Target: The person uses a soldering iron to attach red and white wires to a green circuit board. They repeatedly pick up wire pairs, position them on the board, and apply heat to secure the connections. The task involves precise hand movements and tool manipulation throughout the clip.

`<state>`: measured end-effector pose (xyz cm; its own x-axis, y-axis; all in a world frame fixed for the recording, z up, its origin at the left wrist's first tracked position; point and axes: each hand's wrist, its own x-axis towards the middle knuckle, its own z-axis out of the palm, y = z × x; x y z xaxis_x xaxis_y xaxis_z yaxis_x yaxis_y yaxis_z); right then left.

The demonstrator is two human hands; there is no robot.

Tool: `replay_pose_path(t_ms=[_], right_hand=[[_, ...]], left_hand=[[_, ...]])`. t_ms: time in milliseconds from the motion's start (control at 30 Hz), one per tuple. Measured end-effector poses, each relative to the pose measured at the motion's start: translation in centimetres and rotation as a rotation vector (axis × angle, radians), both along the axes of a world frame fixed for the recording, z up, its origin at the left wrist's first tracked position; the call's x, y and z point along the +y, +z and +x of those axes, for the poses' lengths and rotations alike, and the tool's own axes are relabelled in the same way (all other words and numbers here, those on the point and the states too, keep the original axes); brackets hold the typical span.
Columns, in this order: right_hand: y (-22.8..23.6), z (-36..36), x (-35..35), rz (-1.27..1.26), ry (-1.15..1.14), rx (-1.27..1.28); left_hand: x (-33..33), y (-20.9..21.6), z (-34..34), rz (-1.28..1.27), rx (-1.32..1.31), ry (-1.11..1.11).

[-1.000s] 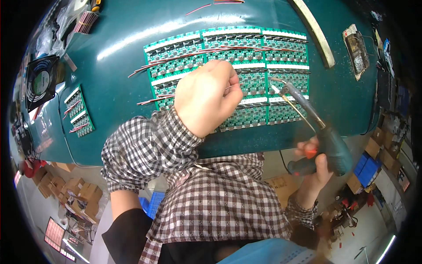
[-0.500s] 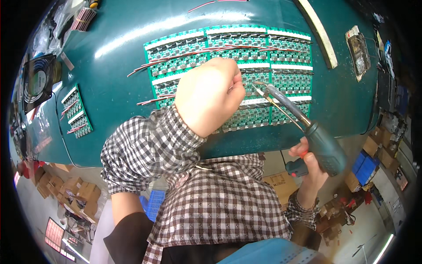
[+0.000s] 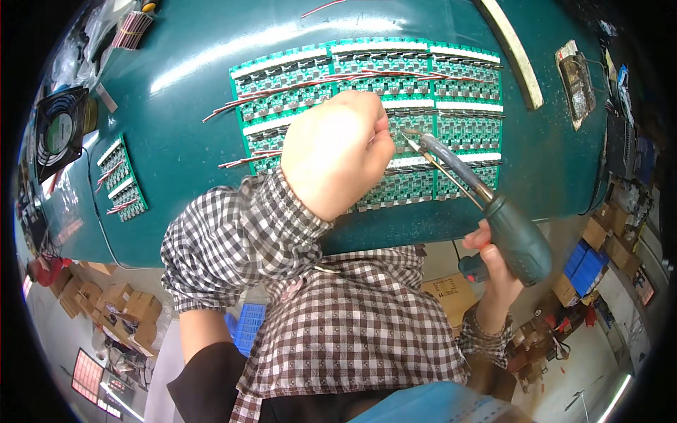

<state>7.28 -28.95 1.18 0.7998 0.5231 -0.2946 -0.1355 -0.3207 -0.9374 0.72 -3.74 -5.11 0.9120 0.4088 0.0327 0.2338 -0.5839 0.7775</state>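
A panel of green circuit boards (image 3: 465, 130) lies on the green table in front of me, with rows of white strips and small dark parts. My left hand (image 3: 335, 151) is closed in a pinch low over the middle of the panel; its fingertips hide what they hold, if anything. My right hand (image 3: 499, 275) grips a dark green soldering gun (image 3: 520, 243) near the table's front edge. Its bent metal tip and thin feed tube reach the boards just right of my left fingers. Red, black and white wires (image 3: 310, 87) lie across the rows.
A smaller board panel (image 3: 124, 180) with wires lies at the left, near a black fan (image 3: 62, 134). A bundle of wires (image 3: 132, 30) sits at the far left. Beyond the panel's right side are a pale curved strip (image 3: 513, 53) and a worn, dirty metal block (image 3: 576, 84).
The soldering gun and its tip have shifted slightly left and down. My left hand keeps its pinch in nearly the same spot.
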Motion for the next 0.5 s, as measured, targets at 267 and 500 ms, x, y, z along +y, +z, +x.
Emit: replay_pose_path(t_ms=[267, 500], right_hand=[[0.11, 0.0, 0.23, -0.022, 0.017, -0.009], [0.55, -0.27, 0.63, -0.089, -0.033, 0.033]], left_hand=[[-0.01, 0.04, 0.03, -0.005, 0.008, 0.003], [0.0, -0.04, -0.06, -0.009, -0.005, 0.003]])
